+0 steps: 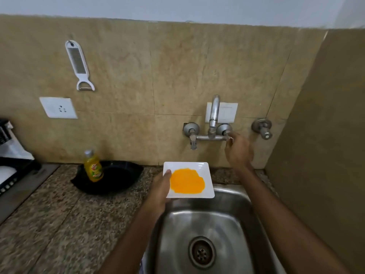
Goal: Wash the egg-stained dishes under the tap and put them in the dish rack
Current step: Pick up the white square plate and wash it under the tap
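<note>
White plate [197, 166] held in left hand [160, 187]; right hand [238, 150] grips tap handle [227, 135].

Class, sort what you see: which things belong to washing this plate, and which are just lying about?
In the job: plate, held by left hand; tap, gripped by right hand; sink; rack; soap.
Lying about: black tray, grater, socket, spare valve.

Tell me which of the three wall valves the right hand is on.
The mixer's right valve, beside the spout: the right hand holds its lever. The mixer's left valve and the separate valve farther right are untouched.
</note>
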